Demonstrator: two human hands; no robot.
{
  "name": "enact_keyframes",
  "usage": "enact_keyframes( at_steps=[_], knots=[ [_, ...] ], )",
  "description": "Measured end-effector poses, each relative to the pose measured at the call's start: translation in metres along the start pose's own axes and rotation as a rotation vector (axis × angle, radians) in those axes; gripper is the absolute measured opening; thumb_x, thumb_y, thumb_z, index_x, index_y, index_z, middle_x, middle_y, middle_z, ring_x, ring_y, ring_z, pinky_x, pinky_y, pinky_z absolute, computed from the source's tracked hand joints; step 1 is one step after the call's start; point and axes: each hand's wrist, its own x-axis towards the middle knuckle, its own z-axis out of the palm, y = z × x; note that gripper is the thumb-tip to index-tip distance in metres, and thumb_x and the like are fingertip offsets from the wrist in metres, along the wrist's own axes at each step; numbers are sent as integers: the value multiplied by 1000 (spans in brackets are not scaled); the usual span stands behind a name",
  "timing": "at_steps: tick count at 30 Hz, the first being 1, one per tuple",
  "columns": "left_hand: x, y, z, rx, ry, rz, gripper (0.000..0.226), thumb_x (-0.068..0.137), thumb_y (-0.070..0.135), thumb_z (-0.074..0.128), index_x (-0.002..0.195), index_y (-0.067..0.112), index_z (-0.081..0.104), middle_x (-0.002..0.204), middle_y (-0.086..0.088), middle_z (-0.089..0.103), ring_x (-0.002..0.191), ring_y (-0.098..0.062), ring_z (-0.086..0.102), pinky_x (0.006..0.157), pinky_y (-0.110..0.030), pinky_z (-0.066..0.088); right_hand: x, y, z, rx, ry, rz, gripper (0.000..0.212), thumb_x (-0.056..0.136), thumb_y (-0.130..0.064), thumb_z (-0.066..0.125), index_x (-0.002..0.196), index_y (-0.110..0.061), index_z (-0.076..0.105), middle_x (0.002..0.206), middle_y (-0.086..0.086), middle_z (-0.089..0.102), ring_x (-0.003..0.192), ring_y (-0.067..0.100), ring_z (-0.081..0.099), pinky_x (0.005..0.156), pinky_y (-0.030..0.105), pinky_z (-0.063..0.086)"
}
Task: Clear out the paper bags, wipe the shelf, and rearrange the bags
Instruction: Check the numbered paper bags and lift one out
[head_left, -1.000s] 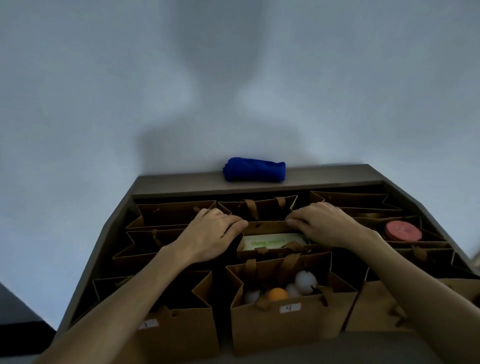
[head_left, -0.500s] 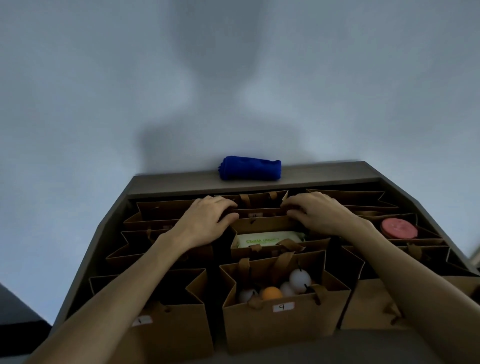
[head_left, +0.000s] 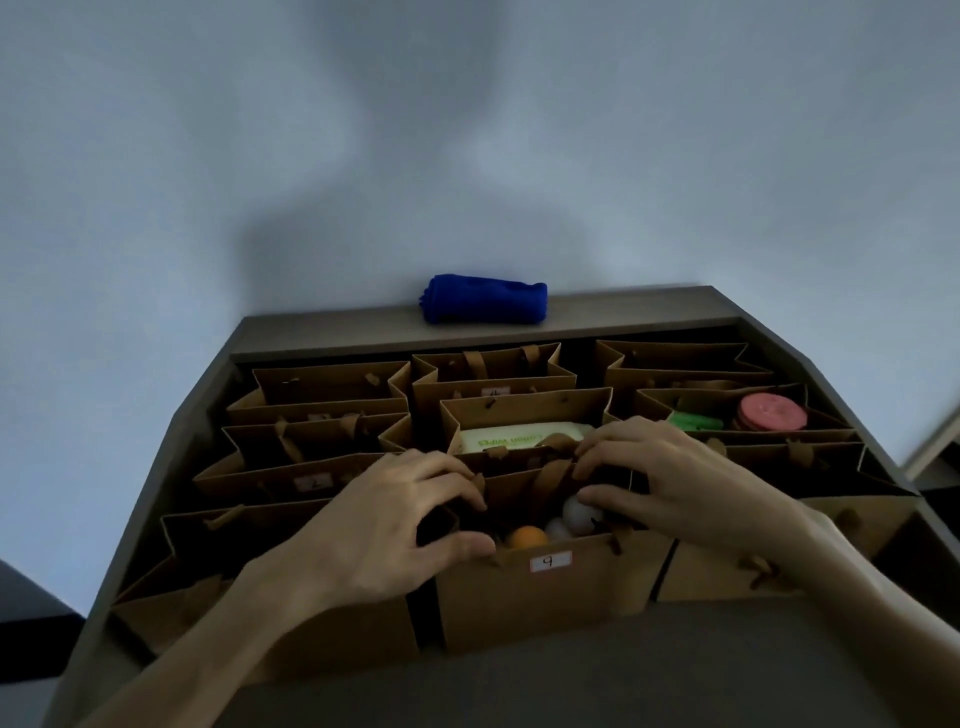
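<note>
— What have we got hold of?

— Our left hand (head_left: 387, 525) and right hand (head_left: 675, 483) are each curled over the top edges of the front middle bag (head_left: 545, 587), the one labelled 9, fingers hooked inside and thumbs at the front. It stands on the shelf (head_left: 332, 332) among the other paper bags (head_left: 322, 395).

— What's inside?

— An orange ball (head_left: 525, 537) and white balls (head_left: 582, 512), loose. The bag of wipes (head_left: 519, 415) stands just behind.

— So how do we lift it?

— Straight up and level, we'd say, both sides together, so nothing rolls out and the handles don't snag. The blue cloth (head_left: 487, 300) waits on the back ledge for wiping.
</note>
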Motion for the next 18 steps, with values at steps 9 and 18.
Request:
enact_keyframes(
  at_steps=[9, 18],
  knots=[
    [-30, 18, 16, 220, 36, 34, 50, 78, 77, 34, 112, 45, 53, 130, 12, 47, 114, -5, 46, 84, -15, 37, -33, -11, 21, -108, 64, -62, 43, 94, -67, 36, 115, -39, 60, 126, -16, 55, 115, 5, 49, 92, 32, 47],
    [-36, 19, 27, 112, 49, 76, 40, 81, 65, 42, 113, 43, 52, 135, 7, 45, 120, -8, 45, 92, -24, 43, -50, -20, 20, -144, -6, -81, 58, 82, -83, 42, 126, -47, 51, 141, -19, 41, 129, 6, 32, 99, 30, 33]
  ],
)
